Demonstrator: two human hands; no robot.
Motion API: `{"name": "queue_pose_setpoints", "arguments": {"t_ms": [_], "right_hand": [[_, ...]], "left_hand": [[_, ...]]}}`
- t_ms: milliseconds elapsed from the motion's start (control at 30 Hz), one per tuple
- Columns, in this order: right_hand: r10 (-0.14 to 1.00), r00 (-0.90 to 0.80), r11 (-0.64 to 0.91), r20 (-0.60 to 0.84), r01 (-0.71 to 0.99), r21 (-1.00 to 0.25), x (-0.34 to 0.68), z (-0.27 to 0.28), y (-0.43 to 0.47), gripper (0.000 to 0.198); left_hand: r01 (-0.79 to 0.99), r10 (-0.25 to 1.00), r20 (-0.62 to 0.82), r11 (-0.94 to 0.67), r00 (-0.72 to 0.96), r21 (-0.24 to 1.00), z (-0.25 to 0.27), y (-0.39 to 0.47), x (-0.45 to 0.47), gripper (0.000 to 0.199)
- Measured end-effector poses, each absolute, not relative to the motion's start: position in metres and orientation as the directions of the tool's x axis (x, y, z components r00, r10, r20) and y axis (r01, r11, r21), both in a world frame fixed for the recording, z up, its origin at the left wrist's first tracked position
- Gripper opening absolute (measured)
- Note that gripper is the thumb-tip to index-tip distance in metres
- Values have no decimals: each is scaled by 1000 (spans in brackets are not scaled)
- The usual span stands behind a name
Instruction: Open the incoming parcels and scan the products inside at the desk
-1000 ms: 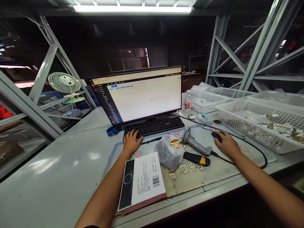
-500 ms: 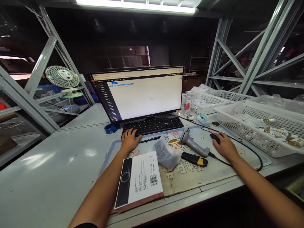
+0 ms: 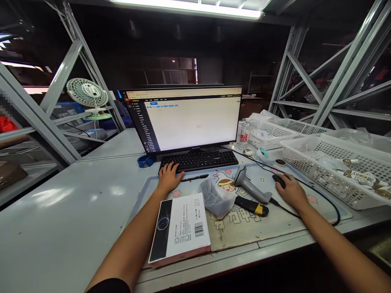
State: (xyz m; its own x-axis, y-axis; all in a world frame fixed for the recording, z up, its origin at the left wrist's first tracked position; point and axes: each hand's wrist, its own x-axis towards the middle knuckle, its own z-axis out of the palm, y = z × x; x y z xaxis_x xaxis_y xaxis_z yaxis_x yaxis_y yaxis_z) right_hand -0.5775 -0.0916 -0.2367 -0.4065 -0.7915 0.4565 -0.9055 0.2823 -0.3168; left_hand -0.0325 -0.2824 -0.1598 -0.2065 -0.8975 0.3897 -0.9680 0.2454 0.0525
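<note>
My left hand point(image 3: 169, 178) rests with fingers spread on the left end of the black keyboard point(image 3: 201, 160), below a lit monitor point(image 3: 195, 122). A black pen point(image 3: 195, 178) lies just right of its thumb. On the patterned desk mat, my right hand point(image 3: 290, 188) is curled over a black computer mouse point(image 3: 279, 181). To its left lie a grey barcode scanner point(image 3: 252, 187) and a black-and-yellow utility knife point(image 3: 252, 206). Between my forearms sit a white box point(image 3: 185, 228) with a barcode label and a crumpled translucent plastic bag point(image 3: 216, 198).
White plastic baskets point(image 3: 330, 179) holding wrapped goods line the right side. Near them stand a bottle point(image 3: 244, 134) and a tape roll point(image 3: 262, 154). A blue tape roll point(image 3: 146, 161) lies left of the keyboard. A small fan point(image 3: 87, 93) is at the left metal rack point(image 3: 62, 73).
The whole view has shifted slightly, so the desk things appear a little farther right. Both hands stay in place on the keyboard and the mouse.
</note>
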Motion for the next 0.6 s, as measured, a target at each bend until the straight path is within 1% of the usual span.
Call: {"name": "queue_pose_setpoints", "arguments": {"t_ms": [233, 600], "right_hand": [[-781, -374, 246, 499, -920, -305, -581, -242, -91, 53], [-825, -308, 167, 474, -934, -316, -603, -256, -99, 57]], "left_hand": [[-970, -898, 394, 236, -195, 57, -159, -281, -35, 67], [-959, -918, 341, 257, -204, 119, -148, -268, -37, 68]]}}
